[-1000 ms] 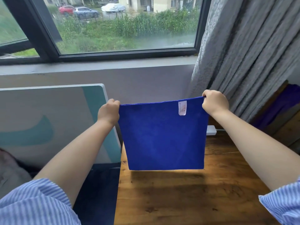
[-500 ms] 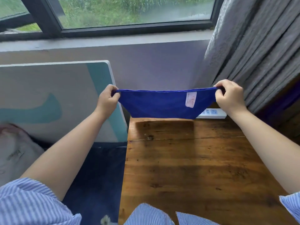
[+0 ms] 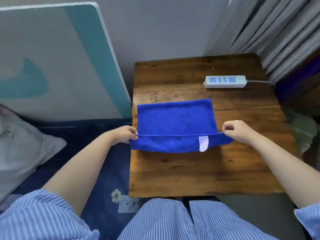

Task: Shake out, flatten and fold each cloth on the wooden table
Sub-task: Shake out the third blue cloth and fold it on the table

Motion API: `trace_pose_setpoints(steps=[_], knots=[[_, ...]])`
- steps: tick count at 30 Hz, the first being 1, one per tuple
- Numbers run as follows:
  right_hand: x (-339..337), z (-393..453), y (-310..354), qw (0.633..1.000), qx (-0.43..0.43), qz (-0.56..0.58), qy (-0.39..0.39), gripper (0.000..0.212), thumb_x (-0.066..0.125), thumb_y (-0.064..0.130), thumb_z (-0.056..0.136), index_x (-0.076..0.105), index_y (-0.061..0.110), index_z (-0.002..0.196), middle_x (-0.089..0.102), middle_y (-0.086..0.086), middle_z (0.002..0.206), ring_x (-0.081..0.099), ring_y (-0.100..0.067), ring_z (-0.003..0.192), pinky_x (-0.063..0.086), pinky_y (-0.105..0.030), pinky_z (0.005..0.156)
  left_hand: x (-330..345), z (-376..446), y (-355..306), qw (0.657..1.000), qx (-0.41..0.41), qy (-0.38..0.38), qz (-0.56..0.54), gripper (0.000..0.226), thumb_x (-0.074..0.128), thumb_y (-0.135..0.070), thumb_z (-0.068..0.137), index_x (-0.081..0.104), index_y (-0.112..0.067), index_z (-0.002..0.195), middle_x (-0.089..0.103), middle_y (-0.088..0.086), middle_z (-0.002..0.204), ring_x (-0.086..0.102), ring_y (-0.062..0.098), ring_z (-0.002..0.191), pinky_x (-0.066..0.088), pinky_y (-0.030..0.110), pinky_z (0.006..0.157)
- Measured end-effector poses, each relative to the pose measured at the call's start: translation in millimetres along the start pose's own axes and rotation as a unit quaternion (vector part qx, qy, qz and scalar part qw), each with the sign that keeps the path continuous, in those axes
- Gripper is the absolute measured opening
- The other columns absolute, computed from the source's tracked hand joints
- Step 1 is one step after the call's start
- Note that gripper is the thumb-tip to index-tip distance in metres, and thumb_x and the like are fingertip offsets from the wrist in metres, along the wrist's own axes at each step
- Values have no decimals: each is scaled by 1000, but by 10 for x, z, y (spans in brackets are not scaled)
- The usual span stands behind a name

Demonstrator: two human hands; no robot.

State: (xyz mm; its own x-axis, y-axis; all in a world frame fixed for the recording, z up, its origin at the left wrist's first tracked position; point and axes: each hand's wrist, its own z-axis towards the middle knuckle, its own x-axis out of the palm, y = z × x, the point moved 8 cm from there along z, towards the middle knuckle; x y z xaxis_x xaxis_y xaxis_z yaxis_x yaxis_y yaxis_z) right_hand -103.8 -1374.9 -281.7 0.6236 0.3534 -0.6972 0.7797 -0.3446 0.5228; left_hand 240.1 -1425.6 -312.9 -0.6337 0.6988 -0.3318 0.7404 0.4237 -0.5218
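A blue microfibre cloth [image 3: 174,118] is spread on the wooden table [image 3: 199,172], its near edge lifted and pinched at each corner by the left hand [image 3: 123,135] and right hand [image 3: 238,129]. Print on its white label [image 3: 203,143] is unreadable. Bare wood is seen nearer; a white power strip [image 3: 225,81] lies beyond.

We had one view only: head cam, wide-angle, looked steeply down and forward from above the wooden table [image 3: 199,170], close in, both forearms entering from the bottom corners
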Motion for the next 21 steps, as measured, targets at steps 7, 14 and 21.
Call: trace_pose_setpoints(steps=[7, 14, 21], knots=[[460, -33, -283, 998, 57, -3, 42, 30, 45, -3, 81, 44, 13, 55, 45, -2, 59, 39, -17, 60, 33, -27, 54, 309, 199, 369, 985, -37, 46, 162, 24, 53, -8, 89, 44, -15, 68, 46, 0, 75, 43, 19, 77, 39, 26, 71], [819, 20, -603, 985, 121, -22, 123, 32, 43, -3, 80, 41, 13, 53, 40, -3, 57, 38, -21, 62, 32, -28, 53, 564, 357, 584, 945, -29, 102, 311, 29, 59, -10, 85, 41, -18, 64, 42, -5, 70, 40, 14, 68, 31, 21, 57], [1345, -147, -814, 927, 113, -157, 322, 28, 48, 5, 79, 44, 20, 56, 47, 5, 63, 41, -8, 60, 33, -19, 55, 1160, 282, 995, 852, -55, 293, 431, 30, 63, -17, 85, 58, -13, 115, 47, -2, 106, 44, 15, 96, 41, 20, 76]])
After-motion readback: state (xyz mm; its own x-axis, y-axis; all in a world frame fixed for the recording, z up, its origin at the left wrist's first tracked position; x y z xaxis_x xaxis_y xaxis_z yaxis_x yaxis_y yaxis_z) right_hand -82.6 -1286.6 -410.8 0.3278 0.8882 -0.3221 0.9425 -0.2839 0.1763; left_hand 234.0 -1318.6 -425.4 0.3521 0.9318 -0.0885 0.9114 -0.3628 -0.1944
